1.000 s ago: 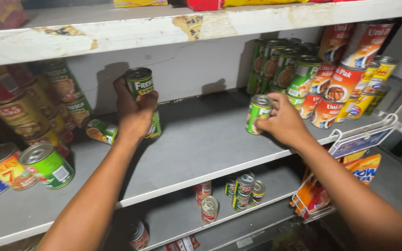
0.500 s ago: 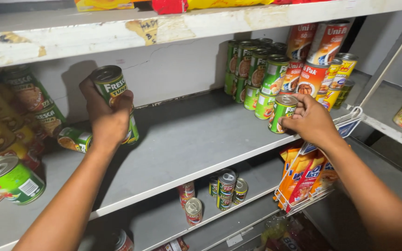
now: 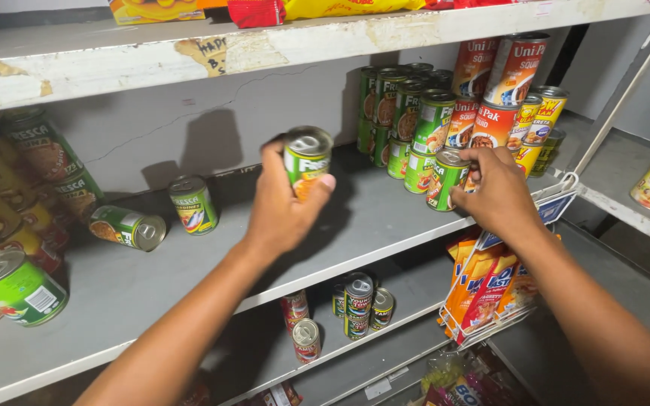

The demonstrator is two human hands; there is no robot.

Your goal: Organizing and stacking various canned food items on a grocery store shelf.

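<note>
My left hand [image 3: 283, 203] grips a green can [image 3: 307, 159] with a silver pull-tab lid, held tilted above the middle of the grey shelf [image 3: 355, 225]. My right hand [image 3: 494, 192] rests on another green can [image 3: 445, 177], which stands on the shelf at the front of a stacked group of green cans [image 3: 404, 113]. Red and orange cans [image 3: 502, 90] are piled just to the right of that group.
An upright green can [image 3: 193, 204] and one on its side [image 3: 126, 228] sit at the shelf's left, near more toppled cans [image 3: 16, 286]. Small cans [image 3: 355, 301] stand on the lower shelf. A wire rack of orange packets [image 3: 490, 289] hangs at the shelf edge.
My left hand has carried its can rightward along the shelf. My right hand has set its can down beside the stacked green cans and stays on it.
</note>
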